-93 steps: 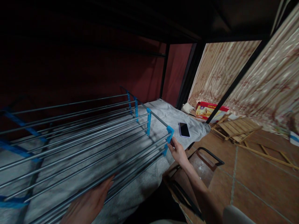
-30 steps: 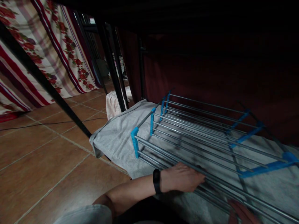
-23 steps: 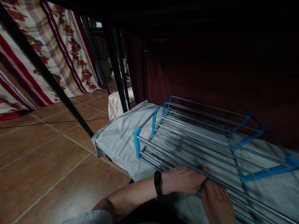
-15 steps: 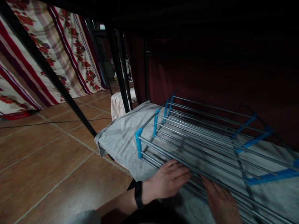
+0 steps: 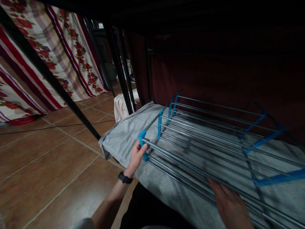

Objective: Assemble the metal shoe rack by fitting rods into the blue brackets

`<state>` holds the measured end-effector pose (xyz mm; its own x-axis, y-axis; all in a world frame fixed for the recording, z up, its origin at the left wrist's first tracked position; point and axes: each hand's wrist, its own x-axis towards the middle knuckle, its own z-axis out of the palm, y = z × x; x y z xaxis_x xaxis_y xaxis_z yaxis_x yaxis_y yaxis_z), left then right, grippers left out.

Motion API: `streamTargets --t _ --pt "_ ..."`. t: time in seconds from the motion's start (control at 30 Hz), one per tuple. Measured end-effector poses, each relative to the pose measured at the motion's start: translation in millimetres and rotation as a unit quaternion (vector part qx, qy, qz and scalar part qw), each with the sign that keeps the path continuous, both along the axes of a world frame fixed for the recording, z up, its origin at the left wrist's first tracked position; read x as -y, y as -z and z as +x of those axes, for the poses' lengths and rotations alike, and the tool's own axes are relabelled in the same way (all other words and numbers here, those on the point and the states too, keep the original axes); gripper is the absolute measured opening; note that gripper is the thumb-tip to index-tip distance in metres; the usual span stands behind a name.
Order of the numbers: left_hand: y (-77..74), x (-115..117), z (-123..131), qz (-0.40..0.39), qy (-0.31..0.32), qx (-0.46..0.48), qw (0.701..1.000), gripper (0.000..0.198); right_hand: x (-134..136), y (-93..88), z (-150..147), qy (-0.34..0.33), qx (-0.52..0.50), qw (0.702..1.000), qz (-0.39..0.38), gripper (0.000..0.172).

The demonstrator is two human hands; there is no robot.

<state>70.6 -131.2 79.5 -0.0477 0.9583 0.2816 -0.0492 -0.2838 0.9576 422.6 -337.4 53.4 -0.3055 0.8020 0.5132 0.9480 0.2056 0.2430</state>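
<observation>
A shoe rack (image 5: 190,127) of grey metal tubes with blue plastic joints lies on a grey blanket (image 5: 128,133). My left hand (image 5: 138,152), with a black band at its wrist, grips the rack's near left corner, its thumb pressed on the tube end beside the blue corner joint (image 5: 142,135). Further right, my right hand (image 5: 230,200) is closed at the front tubes, its fingertips partly hidden behind them. Blue joints (image 5: 281,177) also show at the rack's right side, where the frame runs out of view.
Dark metal posts (image 5: 121,73) of a frame stand at left, with a dark surface overhead. A dark red curtain (image 5: 202,76) hangs behind the rack. Left are a tiled floor (image 5: 59,159), a black cable (image 5: 47,128) and a floral striped cloth (image 5: 64,54).
My left hand has moved left and away from me, from the middle of the front tubes to the blue corner joint. My right hand stays at the front tubes; the view shifts slightly.
</observation>
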Motion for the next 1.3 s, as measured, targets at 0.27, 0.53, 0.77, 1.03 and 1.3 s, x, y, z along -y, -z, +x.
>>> streamTargets --t 0.27,0.53,0.77,1.03,1.3 --pt "6.1 -10 0 -0.022 0.035 0.024 0.999 0.035 11 5.9 -2 -0.004 -0.015 0.998 -0.054 0.057" --pt "9.8 -7 -11 -0.048 0.119 0.056 0.990 0.043 6 10.5 9 -0.010 0.045 0.999 -0.011 0.046" --pt "6.1 5 -18 -0.069 0.163 -0.017 0.984 0.039 6 1.7 5 -0.018 0.039 0.999 -0.005 0.045" --pt "6.8 3 -9 -0.004 0.120 -0.063 0.991 0.033 7 -1.2 5 -0.007 0.034 0.999 0.009 0.039" --pt "5.8 7 -5 0.008 0.097 -0.076 0.992 0.029 7 -2.6 2 -0.017 0.009 1.000 0.000 0.039"
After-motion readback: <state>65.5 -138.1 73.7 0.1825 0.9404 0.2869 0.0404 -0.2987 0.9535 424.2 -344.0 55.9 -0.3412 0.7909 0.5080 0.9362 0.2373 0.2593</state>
